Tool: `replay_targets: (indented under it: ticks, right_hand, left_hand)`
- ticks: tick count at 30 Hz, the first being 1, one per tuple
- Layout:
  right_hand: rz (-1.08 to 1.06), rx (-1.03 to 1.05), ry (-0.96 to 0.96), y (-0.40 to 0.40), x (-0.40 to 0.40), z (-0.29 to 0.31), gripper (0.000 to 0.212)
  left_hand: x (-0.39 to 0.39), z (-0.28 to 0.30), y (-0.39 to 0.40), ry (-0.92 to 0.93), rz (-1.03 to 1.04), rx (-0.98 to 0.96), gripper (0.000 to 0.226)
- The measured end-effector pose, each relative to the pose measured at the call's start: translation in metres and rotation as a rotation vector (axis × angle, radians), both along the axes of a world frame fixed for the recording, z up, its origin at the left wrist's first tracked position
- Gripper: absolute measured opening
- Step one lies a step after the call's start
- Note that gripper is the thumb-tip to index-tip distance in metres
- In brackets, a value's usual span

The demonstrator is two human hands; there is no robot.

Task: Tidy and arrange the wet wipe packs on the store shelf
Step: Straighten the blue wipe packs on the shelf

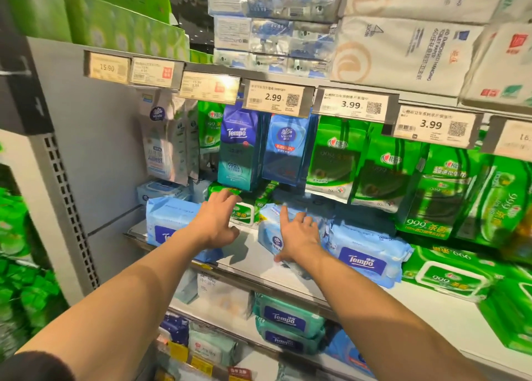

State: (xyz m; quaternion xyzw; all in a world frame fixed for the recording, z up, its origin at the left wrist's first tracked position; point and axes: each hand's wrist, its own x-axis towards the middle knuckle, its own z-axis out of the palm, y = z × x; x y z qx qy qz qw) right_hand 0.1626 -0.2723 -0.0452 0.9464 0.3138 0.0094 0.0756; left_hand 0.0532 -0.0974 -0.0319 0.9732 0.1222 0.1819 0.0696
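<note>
Both my arms reach into the middle shelf (pixel 253 254). My left hand (pixel 217 221) hovers with fingers spread in the gap between a light blue Tempo pack (pixel 164 222) on the left and a green wipe pack (pixel 243 212) further back. My right hand (pixel 298 236) lies with straight fingers on top of a pale blue Vinda pack (pixel 267 231), its thumb down at the pack's front edge. Right of it lies another blue Tempo pack (pixel 365 255).
Small hanging packs, blue Tempo (pixel 237 150), blue Vinda (pixel 288 150) and green ones (pixel 334 161), dangle just above my hands under the price-tag rail (pixel 351 104). Green lidded packs (pixel 449 271) fill the shelf's right. A grey upright panel (pixel 95 138) bounds the left. Teal Tempo packs (pixel 288 320) lie below.
</note>
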Motion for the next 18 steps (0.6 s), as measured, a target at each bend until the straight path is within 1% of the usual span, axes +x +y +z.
replay_targets:
  ticks: [2,4,5,7,10,12,14,18]
  right_hand:
    - [-0.024,0.024,-0.004,-0.003,0.007,0.001,0.114]
    - [0.026,0.062,-0.04,-0.005,0.014,0.001,0.09]
    - [0.056,0.075,-0.062,-0.004,0.018,0.001,0.084]
    - [0.093,0.091,-0.086,-0.003,0.024,0.004,0.085]
    - [0.117,0.161,-0.064,0.0,0.036,0.014,0.083]
    - [0.126,0.178,-0.045,-0.001,0.042,0.017,0.086]
    - [0.085,0.148,-0.023,-0.006,0.048,0.012,0.09]
    - [-0.018,0.09,-0.066,-0.012,0.061,-0.007,0.09]
  left_hand:
    - [-0.006,0.001,0.004,-0.026,0.042,-0.067,0.074]
    - [-0.01,0.003,0.007,-0.043,0.084,-0.12,0.074]
    - [-0.011,0.004,0.008,-0.042,0.09,-0.125,0.074]
    - [-0.012,0.005,0.01,-0.032,0.081,-0.105,0.075]
    - [-0.014,0.005,0.015,-0.007,0.071,-0.093,0.078]
    - [-0.015,0.003,0.02,0.007,0.082,-0.1,0.081]
    - [-0.016,0.0,0.025,0.021,0.09,-0.099,0.081]
    - [-0.019,-0.004,0.038,0.018,0.075,-0.097,0.08]
